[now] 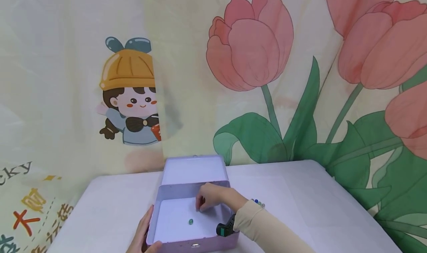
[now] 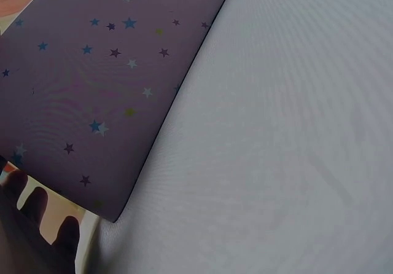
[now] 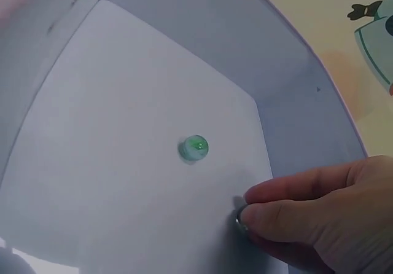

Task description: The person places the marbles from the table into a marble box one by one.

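Note:
A lilac metal box (image 1: pixel 203 242) stands on the table with its hinged lid (image 1: pixel 195 169) raised at the back. My right hand (image 1: pixel 211 196) reaches inside, over the back right part of the floor. Between thumb and forefinger it pinches a glass marble (image 3: pixel 242 220), mostly hidden by the fingertips. A green, clear glass marble (image 1: pixel 191 221) lies apart on the white box floor, nearer the front. At the box's front left corner, my left hand (image 1: pixel 142 232) holds it, fingers along the left side and thumb at the front. Small stars dot the outer wall in the left wrist view.
The white-covered table (image 1: pixel 283 193) extends on both sides of the box. Behind it hangs a cloth printed with tulips (image 1: pixel 250 49) and a cartoon figure. A black wrist camera (image 1: pixel 226 229) on my right arm sits over the box's right wall.

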{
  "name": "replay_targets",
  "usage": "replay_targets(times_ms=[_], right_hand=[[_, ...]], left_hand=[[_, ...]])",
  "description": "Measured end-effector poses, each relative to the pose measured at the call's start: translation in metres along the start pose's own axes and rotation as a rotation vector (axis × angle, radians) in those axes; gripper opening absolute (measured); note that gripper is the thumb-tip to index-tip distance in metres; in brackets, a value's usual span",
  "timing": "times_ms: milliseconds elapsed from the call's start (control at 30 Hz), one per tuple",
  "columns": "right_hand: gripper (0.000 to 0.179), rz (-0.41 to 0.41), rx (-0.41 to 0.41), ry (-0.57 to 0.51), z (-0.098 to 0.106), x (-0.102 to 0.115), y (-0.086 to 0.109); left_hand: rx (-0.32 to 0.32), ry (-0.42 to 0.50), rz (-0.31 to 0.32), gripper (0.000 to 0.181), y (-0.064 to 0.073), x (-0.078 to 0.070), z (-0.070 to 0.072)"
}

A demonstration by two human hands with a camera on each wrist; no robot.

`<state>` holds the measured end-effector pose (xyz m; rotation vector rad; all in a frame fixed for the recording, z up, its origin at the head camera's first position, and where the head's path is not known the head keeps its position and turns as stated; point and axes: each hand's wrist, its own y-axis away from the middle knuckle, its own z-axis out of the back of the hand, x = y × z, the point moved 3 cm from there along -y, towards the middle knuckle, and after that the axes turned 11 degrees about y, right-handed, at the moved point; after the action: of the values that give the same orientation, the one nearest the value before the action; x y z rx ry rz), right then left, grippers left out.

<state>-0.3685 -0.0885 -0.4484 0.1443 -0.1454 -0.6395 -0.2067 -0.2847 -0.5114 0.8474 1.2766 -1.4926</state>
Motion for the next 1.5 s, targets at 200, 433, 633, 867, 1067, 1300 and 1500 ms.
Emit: replay_targets(times_ms=[200,433,633,867,1067,1300,1500], right_hand=[[0.008,0.003,-0.012,-0.019,-0.002,-0.001,-0.001],[0.008,0.02,-0.057,-0.002,0.009,-0.011,-0.002],[0.009,0.005,-0.089,-0.059,0.019,-0.018,0.002],[0.012,0.009,-0.135,-0.11,0.021,-0.02,0.007],[0.015,0.098,-0.218,-0.184,0.034,-0.016,0.025],[0.018,0.076,-0.346,-0.297,0.033,-0.02,0.056],[0.016,-0.009,-0.454,-0.41,0.016,-0.031,0.084]], left_hand=[[0.022,-0.06,0.03,0.089,0.0,-0.003,0.001],[0.088,0.002,-0.129,0.088,-0.017,-0.008,0.004],[0.128,0.019,-0.188,0.088,-0.031,-0.012,0.005],[0.138,0.037,-0.236,0.089,-0.028,-0.009,0.007],[0.105,0.032,-0.191,0.088,-0.019,-0.007,0.007],[0.08,0.04,-0.126,0.088,-0.005,-0.005,0.007],[0.065,0.043,-0.147,0.088,0.008,0.001,0.01]])
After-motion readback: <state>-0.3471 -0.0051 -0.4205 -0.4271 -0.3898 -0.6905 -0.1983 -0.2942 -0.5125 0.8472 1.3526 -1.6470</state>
